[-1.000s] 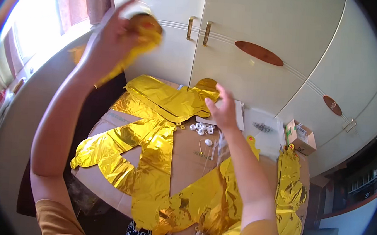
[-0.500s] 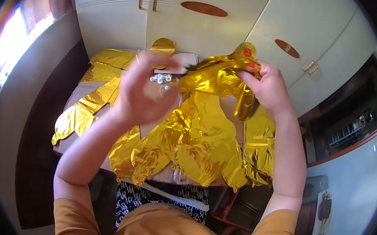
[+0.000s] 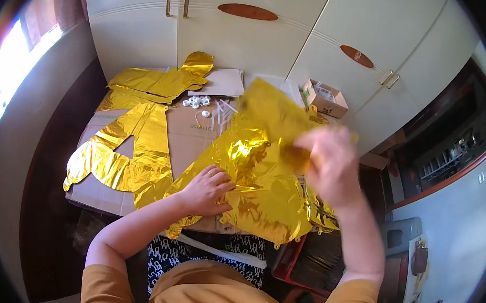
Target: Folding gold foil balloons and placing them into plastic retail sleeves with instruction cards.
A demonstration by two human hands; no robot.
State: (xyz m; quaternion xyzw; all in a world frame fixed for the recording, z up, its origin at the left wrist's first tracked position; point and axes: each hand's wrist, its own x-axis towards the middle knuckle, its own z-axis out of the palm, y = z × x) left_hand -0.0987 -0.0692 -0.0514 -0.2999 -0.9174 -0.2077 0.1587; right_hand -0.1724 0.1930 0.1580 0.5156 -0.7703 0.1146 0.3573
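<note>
My left hand rests on a flat gold foil balloon near the table's front edge, fingers stretched over it and thumb apart. To the right, my right hand is raised and smeared by motion, fingers curled round gold foil. The raised foil, blurred too, stands up to the left of that hand; its outline cannot be made out. Farther left lies another flat foil balloon with a triangular hole. More folded gold foil is stacked at the far left.
Cardboard covers the table. White flower-like pieces, thin white sticks and a pale sheet lie at the back. A small open box stands back right, before pale cabinets. A red-rimmed dark container sits lower right.
My left hand has come down from the air onto the foil. The foil held up between my hands has been lowered and spread. My right hand has moved slightly lower and is blurred.
</note>
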